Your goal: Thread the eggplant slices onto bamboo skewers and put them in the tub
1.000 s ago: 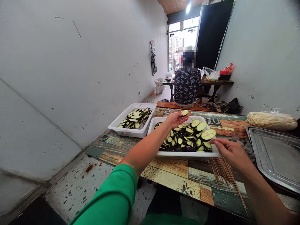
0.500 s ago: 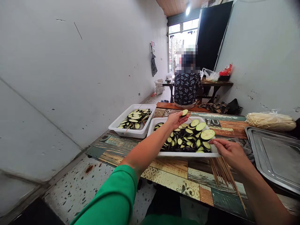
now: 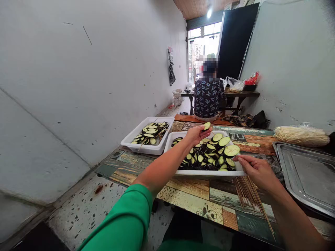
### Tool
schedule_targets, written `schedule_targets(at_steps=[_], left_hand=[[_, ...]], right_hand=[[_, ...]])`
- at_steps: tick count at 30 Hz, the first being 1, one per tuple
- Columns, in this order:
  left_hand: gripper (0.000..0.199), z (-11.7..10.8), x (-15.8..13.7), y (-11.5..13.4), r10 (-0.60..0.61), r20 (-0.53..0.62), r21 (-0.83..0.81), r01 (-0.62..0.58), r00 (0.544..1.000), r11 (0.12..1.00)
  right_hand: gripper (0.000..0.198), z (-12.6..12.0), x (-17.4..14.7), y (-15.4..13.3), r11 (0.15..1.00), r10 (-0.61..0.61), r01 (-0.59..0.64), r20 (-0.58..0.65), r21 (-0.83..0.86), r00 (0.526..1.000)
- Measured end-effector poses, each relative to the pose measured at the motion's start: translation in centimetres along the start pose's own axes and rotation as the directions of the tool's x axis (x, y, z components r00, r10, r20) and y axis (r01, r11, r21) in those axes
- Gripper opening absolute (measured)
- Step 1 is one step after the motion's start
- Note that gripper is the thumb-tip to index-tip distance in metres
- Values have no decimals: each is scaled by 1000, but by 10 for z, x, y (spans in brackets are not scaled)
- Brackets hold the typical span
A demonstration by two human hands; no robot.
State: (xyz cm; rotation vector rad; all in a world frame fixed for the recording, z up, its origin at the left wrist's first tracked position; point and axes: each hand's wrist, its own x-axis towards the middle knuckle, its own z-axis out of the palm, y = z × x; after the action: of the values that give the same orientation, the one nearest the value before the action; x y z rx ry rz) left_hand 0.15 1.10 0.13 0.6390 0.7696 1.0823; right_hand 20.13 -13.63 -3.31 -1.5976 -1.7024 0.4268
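Between the fingers of my left hand (image 3: pixel 196 134) is an eggplant slice (image 3: pixel 207 126), raised above the far edge of a white tray (image 3: pixel 204 172). My right hand (image 3: pixel 252 165) pinches a thin wooden skewer (image 3: pixel 237 156) at the tray's near right corner. Larger eggplant slices (image 3: pixel 231 150) line up along this skewer, and its far tip shows close to my left fingers. Many loose eggplant pieces (image 3: pixel 200 158) with dark skin fill the tray. Below my right hand, a bundle of bare skewers (image 3: pixel 250 195) lies on the table.
To the left stands another white tray (image 3: pixel 131 142) with skewered eggplant (image 3: pixel 150 132). Metal trays (image 3: pixel 309 170) and a bagged pack of pale thin strands (image 3: pixel 302 135) are at the right. Ahead, a person (image 3: pixel 208 97) sits on a bench, back turned. A wall (image 3: pixel 78 87) runs along the left.
Almost nothing differs. Both hands keep their hold on the slice and the skewer, and the view has shifted very slightly.
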Motion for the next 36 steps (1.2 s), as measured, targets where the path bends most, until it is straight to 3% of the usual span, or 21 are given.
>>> schedule_targets(at_steps=[17, 32, 36], left_hand=[[13, 4, -7, -5, 5, 88, 8, -6, 996, 1000], [3, 15, -14, -18, 17, 28, 176, -22, 999, 984], [14, 16, -14, -16, 26, 61, 170, -36, 998, 985]], right_hand=[[39, 3, 1, 3, 999, -2, 3, -16, 42, 1000], [40, 7, -1, 0, 999, 35, -34, -68, 13, 997], [40, 8, -3, -3, 999, 46, -47, -119, -1, 992]])
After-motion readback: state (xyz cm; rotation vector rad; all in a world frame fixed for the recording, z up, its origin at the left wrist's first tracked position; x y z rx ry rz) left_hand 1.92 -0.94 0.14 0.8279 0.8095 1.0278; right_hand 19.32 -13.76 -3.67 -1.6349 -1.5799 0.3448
